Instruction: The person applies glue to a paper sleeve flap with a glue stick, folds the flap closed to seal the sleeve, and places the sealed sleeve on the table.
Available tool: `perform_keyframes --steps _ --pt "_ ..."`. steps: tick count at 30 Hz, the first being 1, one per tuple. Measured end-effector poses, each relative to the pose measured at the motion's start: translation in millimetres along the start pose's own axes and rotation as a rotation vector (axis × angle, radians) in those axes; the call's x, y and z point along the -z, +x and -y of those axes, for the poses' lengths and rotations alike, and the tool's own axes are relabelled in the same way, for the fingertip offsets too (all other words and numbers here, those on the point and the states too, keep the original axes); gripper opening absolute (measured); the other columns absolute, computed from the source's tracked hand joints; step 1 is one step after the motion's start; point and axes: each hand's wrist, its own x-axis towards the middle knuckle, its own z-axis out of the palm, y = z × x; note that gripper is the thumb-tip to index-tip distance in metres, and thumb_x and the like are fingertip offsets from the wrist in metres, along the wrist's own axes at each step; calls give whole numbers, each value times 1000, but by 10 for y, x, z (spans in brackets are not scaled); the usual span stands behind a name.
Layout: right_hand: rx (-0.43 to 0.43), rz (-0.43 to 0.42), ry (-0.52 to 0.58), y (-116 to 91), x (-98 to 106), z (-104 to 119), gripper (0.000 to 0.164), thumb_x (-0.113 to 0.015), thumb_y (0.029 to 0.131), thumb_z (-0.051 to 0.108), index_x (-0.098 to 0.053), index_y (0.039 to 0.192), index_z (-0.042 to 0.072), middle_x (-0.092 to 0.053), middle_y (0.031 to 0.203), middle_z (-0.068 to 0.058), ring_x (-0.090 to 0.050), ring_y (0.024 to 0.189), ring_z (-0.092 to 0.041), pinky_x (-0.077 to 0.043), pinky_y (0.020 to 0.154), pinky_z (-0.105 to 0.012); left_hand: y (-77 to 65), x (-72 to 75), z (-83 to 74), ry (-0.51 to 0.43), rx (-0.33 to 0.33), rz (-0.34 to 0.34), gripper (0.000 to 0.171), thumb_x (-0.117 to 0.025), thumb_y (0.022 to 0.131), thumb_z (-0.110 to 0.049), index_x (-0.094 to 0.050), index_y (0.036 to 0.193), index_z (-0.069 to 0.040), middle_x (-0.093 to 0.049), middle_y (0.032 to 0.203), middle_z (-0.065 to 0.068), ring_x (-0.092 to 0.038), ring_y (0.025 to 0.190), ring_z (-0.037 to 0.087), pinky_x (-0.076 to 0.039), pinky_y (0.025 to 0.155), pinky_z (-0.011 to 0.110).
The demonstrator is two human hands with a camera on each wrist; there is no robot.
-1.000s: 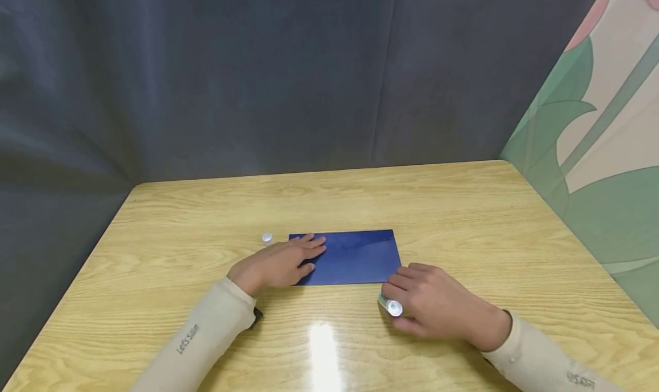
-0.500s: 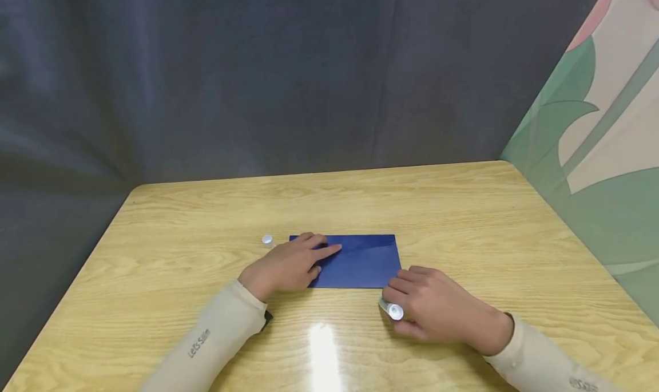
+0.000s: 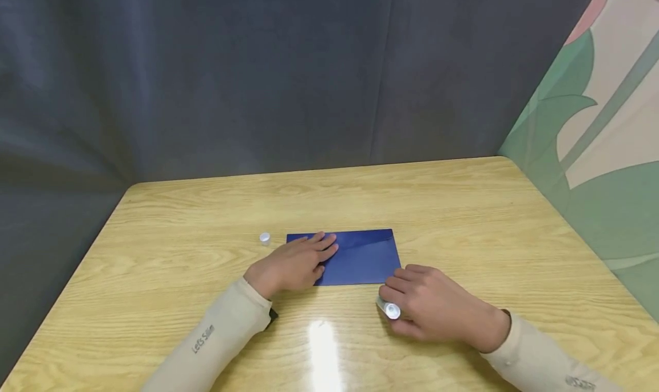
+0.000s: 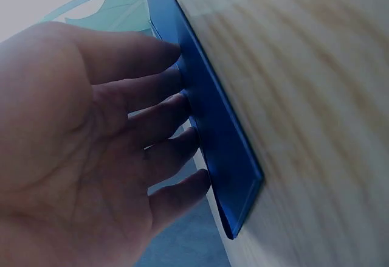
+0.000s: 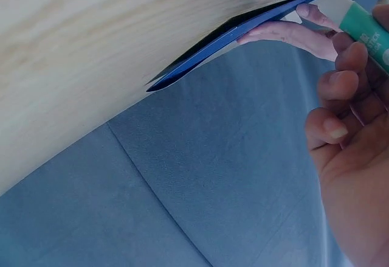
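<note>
A blue envelope (image 3: pixel 362 261) lies flat on the wooden table, its flap line running along the far edge. My left hand (image 3: pixel 294 264) rests on its left part with fingers extended. In the left wrist view, the fingertips touch the envelope (image 4: pixel 213 127) and the palm is raised off it. Just off the envelope's near right corner, my right hand (image 3: pixel 437 301) grips a glue stick (image 3: pixel 389 308). The right wrist view shows the green label and whitish end of the glue stick (image 5: pixel 368 33), with curled fingers around it.
A small white cap (image 3: pixel 265 238) stands left of the envelope. Dark cloth (image 3: pixel 257 77) hangs behind the table (image 3: pixel 195 209) and down its left side. A leaf-patterned panel (image 3: pixel 607 151) borders the right side.
My left hand has slid to the right across the envelope, its fingers shifting as it went. My right hand keeps its hold on the glue stick in nearly the same place.
</note>
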Motion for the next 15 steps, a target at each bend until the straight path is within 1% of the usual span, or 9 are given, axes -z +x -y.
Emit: perform_keyframes --steps 3,6,10,12,15 --pt "0 -10 0 5 2 -6 25 -72 69 33 -53 79 20 -44 71 14 -36 63 -4 -36 58 -19 4 11 14 -14 -4 16 54 -45 106 -25 -28 157 -16 -17 167 -1 -11 156 22 -20 126 43" --pt "-1 -22 20 -2 5 -6 26 -73 68 32 -53 79 21 -45 71 14 -36 64 -4 -35 58 -18 -30 38 34 0 -17 12 56 -45 106 -28 -26 158 -15 -14 168 1 -10 157 23 -19 126 43" --pt "1 -33 40 -3 3 -3 26 -74 66 30 -53 80 21 -46 72 15 -36 64 -3 -35 58 -17 -134 94 73 27 34 10 55 -43 107 -26 -27 157 -11 -14 168 5 -11 156 24 -18 127 40" --pt "3 -36 35 2 -1 -5 26 -74 67 30 -54 80 21 -47 73 15 -37 64 -3 -35 58 -17 -175 106 92 27 58 27 53 -42 108 -24 -28 157 -8 -15 168 8 -13 156 26 -19 126 40" --pt "8 -37 33 10 -16 -8 26 -74 67 31 -54 80 22 -48 73 15 -37 64 -3 -36 58 -18 -188 82 118 18 64 55 53 -42 107 -22 -29 156 -5 -17 167 11 -15 155 28 -21 126 41"
